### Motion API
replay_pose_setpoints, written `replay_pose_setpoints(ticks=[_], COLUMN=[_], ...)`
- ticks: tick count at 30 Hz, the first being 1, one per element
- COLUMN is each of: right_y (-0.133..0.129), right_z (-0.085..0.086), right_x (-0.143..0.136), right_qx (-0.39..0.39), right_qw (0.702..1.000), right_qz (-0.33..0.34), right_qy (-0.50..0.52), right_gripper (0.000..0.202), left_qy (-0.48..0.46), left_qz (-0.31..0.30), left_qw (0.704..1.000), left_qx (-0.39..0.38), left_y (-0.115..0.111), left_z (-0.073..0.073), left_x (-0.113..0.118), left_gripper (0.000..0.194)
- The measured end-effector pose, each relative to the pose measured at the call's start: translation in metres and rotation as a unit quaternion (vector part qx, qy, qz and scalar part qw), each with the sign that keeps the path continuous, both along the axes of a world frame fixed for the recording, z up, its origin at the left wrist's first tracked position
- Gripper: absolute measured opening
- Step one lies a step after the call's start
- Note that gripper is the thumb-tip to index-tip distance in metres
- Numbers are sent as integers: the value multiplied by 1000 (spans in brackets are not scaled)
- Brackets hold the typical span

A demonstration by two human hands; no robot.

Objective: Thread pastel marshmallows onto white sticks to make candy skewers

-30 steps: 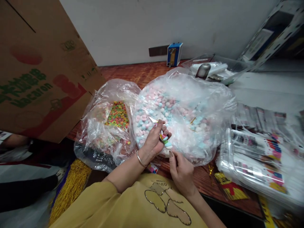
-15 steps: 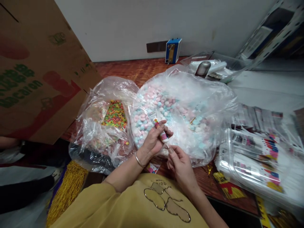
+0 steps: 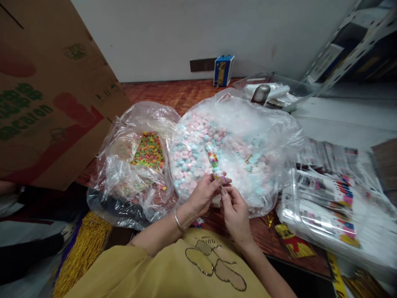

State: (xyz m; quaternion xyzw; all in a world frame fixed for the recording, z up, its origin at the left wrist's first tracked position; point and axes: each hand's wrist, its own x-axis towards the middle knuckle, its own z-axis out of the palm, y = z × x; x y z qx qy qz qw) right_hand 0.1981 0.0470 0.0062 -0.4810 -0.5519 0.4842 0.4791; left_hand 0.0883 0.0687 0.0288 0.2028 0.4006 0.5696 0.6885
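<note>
Reddish-brown table [image 3: 149, 90] meets pale wall [image 3: 158, 37] beyond the held packet [image 3: 213, 159].

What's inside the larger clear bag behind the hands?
Pink, blue and white pieces show inside the bag; its cloudy folds, the held packet and the left hand hide what lies beneath.
</note>
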Motion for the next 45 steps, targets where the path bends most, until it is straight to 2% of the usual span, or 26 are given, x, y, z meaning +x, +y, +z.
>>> replay_pose_setpoints(ticks=[4,8,11,15,19,22,25,26,28,31,34,38,41,43,45], right_y=[-5,-9,-7,1,5,5,3,2,-1,-6,-9,-5,0,4,6], right_z=[-3,-9,-14,-17,-17,-18,-22,-24,-26,-25,-21,-15,-11,-8,-4], right_x=[0,-2,2,9,10,9,7,7,5,3,0,-6,-10,-10,-8], right_qx=[42,113,208,342,427,460,484,477,418,251,117,30,-45,-130,-212], right_qw=[998,980,936,862,806,794,798,810,860,948,988,998,994,968,917], right_qz=[-20,-104,-141,-89,-114,-116,-94,-89,-85,-59,-50,-61,-33,28,112], right_qy=[-52,-127,-245,-363,-393,-380,-347,-330,-281,-185,-93,-9,91,214,319], right_gripper=[31,24,40,41,47,55,54,50,37,24,22,26,36,42,45], left_qy=[69,105,153,192,153,89,62,53,34,36,90,186,276,302,259], left_qz=[-9,-27,-19,-31,-40,-15,29,39,50,73,91,82,82,75,41], left_qw=[998,994,988,980,987,996,997,997,997,996,992,978,953,942,957], left_qx=[1,-6,1,27,23,-4,-33,-41,-49,-35,0,42,97,129,120], left_y=[-7,-16,-20,-22,-22,-19,-14,-13,-10,-8,-8,-10,-13,-14,-15], left_z=[-6,-13,-14,-12,-3,6,10,10,6,-3,-10,-11,-8,-6,-6], left_x=[-3,2,3,0,-6,-12,-14,-14,-12,-8,-7,-9,-11,-14,-18], left_gripper=[51,50,48,50,51,50,48,48,48,47,38,28,22,21,27])
